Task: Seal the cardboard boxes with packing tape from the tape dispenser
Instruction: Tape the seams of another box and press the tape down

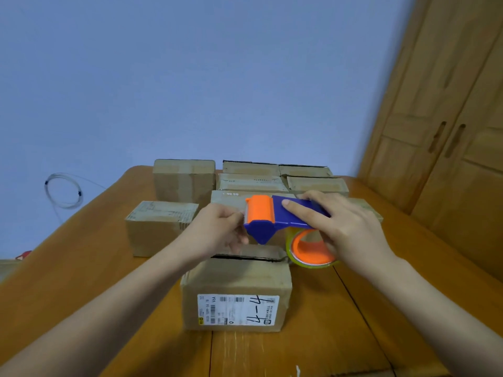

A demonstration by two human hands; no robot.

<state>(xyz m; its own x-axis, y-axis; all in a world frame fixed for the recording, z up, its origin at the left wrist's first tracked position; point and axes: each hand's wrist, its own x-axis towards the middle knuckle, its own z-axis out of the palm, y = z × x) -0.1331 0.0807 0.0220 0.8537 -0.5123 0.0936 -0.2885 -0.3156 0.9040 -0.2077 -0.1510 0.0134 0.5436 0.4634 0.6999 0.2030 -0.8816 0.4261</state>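
Head view: the tape dispenser [283, 216] is being gripped in the right hand [343, 227] above the nearest cardboard box [236, 281], its cutter end being pinched by the left hand [217, 232].

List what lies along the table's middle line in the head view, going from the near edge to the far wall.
Labelled box → tape dispenser, held above that box by the left hand and right hand → stacked boxes at the back → blue wall.
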